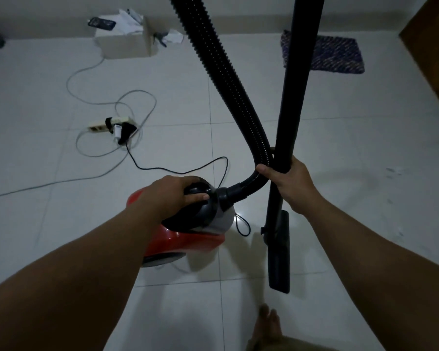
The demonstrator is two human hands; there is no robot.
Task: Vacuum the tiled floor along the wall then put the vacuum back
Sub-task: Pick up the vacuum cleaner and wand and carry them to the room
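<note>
I see the red vacuum [188, 239] sitting on the tiled floor [61, 224] near me, a little left of centre. My left hand [173, 196] is curled over the black handle [198, 192] on top of it, fingers wrapped round the grip. My right hand [289, 181] clasps both the black wand [297, 84] and the ribbed hose [228, 79] where they cross, thumb over the hose. The wand stands nearly upright, its floor head [279, 252] resting on the tiles just right of the vacuum. The hose bends from the vacuum's front up and away out of the top of view. A black cord [175, 171] runs from the vacuum to a power strip [112, 126] further off on the left, among loops of grey cable [91, 69]. Far left by the wall stands a box [127, 44] with a phone [102, 23] on it. A mat [335, 53] lies far right. A bare foot [270, 323] shows at the near edge.
</note>
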